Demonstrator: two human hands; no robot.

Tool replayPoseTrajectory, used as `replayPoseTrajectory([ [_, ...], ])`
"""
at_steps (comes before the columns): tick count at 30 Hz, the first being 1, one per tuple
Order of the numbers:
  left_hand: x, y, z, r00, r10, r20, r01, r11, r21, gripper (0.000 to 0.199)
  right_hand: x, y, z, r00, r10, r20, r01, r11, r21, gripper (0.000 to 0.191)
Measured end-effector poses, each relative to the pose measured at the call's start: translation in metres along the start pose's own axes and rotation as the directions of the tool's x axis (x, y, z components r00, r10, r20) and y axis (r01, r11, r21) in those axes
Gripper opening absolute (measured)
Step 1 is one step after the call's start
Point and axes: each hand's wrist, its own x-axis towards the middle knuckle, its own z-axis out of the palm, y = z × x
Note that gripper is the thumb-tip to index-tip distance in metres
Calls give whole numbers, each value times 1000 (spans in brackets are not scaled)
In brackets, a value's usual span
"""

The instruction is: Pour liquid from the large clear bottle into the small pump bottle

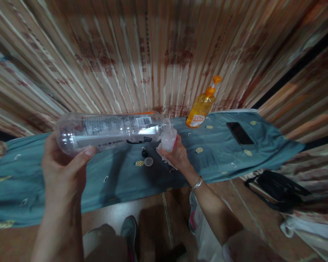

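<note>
Left hand (65, 165) around clear bottle (109, 131)

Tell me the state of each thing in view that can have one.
Large bottle: nearly horizontal, uncapped, in left hand.
Small container: apparently open, in right hand.
Pump bottle: standing, pump fitted.
Phone: lying flat, screen dark.
Clear disc: lying flat.
Small black object: lying beside disc.
Cloth: spread out, slightly wrinkled.
Black bag: set down; closure unclear.

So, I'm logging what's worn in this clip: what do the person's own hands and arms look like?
The left hand is ungloved, with no sleeve or wristwear visible. The right hand is ungloved too, and a shiny, silver-coloured bracelet circles that wrist.
</note>
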Motion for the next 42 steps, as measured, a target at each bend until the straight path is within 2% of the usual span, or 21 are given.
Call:
replayPoseTrajectory([
  [5, 6, 5, 4, 1000, 14, 27, -13, 999, -30, 67, 0, -1, -1, 1000, -2, 8, 2, 1000, -5, 83],
  [9, 9, 5, 5, 1000, -7, 2, 7, 999, -51, 76, 0, -2, -2, 1000, 20, 6, -20, 1000, 4, 87],
  [14, 12, 1, 2, 999, -27, -27, 26, 999, -47, 82, 2, -5, -4, 999, 22, 27, -23, 999, 33, 84],
  [23, 11, 3, -1, 998, 37, 41, -38, 999, 11, 73, 2, -4, -5, 999, 13, 36, -14, 1000, 28, 79],
  [28, 6, 10, 2, 997, 12, 73, -15, 999, 52, 72, 2, -5, -4, 999, 23, 27, -24, 999, 30, 81],
  [30, 1, 15, 5, 996, 13, 87, -22, 995, 101, 68, 2, -5, -5, 999, 37, 29, -37, 999, 20, 84],
  [32, -4, 20, 7, 997, 8, 79, -19, 989, 144, 51, 2, -4, -5, 998, 55, 31, -56, 998, 15, 88],
  [33, -5, 21, 7, 997, 22, 69, -32, 989, 142, 50, 2, -4, -5, 997, 64, 33, -64, 998, 16, 90],
  [34, -6, 21, 7, 996, -9, 89, -4, 989, 145, 47, 2, -4, -5, 997, 69, 36, -70, 997, 19, 91],
  [35, -5, 19, 5, 996, -12, 86, -1, 989, 149, 49, 2, -3, -5, 997, 70, 36, -71, 997, 21, 91],
  [38, 0, 10, -1, 997, 32, 71, -41, 990, 138, 77, 2, -3, -5, 998, 57, 33, -58, 998, 23, 88],
  [42, 2, 2, -1, 999, 38, 24, -41, 990, 136, 85, 2, -4, -4, 999, 42, 33, -43, 999, 24, 82],
])
